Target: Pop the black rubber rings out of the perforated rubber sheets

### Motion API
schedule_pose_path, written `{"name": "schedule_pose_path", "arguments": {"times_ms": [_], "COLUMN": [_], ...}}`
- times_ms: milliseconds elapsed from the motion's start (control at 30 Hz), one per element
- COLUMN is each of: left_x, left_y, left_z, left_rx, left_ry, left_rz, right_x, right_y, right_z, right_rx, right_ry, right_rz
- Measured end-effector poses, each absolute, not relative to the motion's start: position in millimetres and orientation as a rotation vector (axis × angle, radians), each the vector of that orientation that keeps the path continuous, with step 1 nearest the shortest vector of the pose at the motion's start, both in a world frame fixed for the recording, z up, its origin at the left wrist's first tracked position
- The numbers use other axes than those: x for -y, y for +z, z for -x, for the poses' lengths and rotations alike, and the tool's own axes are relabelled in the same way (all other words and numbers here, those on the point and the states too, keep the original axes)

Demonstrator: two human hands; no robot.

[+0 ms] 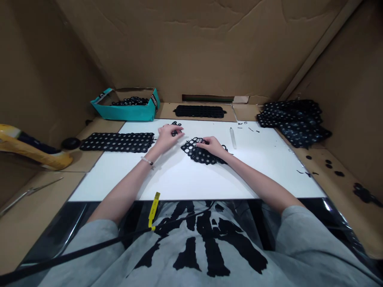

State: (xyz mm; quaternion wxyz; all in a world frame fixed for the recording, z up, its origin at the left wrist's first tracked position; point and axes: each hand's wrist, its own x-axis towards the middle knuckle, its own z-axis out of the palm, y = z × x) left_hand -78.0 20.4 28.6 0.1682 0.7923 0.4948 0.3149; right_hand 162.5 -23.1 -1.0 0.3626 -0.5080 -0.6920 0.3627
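On the white board, my right hand [213, 146] has its thumb and fingers pinched on the edge of a black sheet with rows of round holes [206, 157]. The sheet lies slightly bunched, and its upper left part shows larger open rings. To the left, my left hand [168, 137] is over several small black ring pieces [176, 133]. Its thumb and forefinger are apart, with some of the pieces showing between them. Whether any are held in the palm is hidden. A flat strip of the same holed black material [118, 142] lies left of this hand.
A teal box [125, 113] with black pieces stands back left. A black stack [200, 111] lies at the back, more holed sheets [295, 121] at right. A pale pen-like tool [232, 138] and black scraps are on the board. Tweezers [30, 191] and a yellow bottle [32, 147] are left.
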Motion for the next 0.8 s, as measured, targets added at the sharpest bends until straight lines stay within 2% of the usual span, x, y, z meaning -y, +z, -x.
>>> {"name": "schedule_pose_path", "arguments": {"times_ms": [167, 300, 500, 600, 700, 800], "left_x": [4, 3, -6, -23, -48, -67], "left_y": [20, 12, 3, 1, 7, 13], "left_z": [45, 44, 43, 54, 85, 121], "left_rx": [-1.076, -1.055, -1.045, -1.148, -1.392, -1.682], "left_ry": [0.754, 0.791, 0.764, 0.89, 1.162, 1.37], "left_rz": [-2.235, -2.062, -1.978, -1.761, -1.559, -1.717], "right_x": [21, 19, 13, 12, 13, 16], "right_y": [0, 6, 9, 7, 4, 3], "right_z": [-164, -171, -181, -179, -177, -175], "right_rx": [1.816, 1.904, 1.971, 1.93, 1.933, 1.919], "right_ry": [1.013, 1.115, 1.114, 1.12, 1.133, 1.14], "right_rz": [1.168, 1.058, 1.121, 1.116, 1.132, 1.139]}}
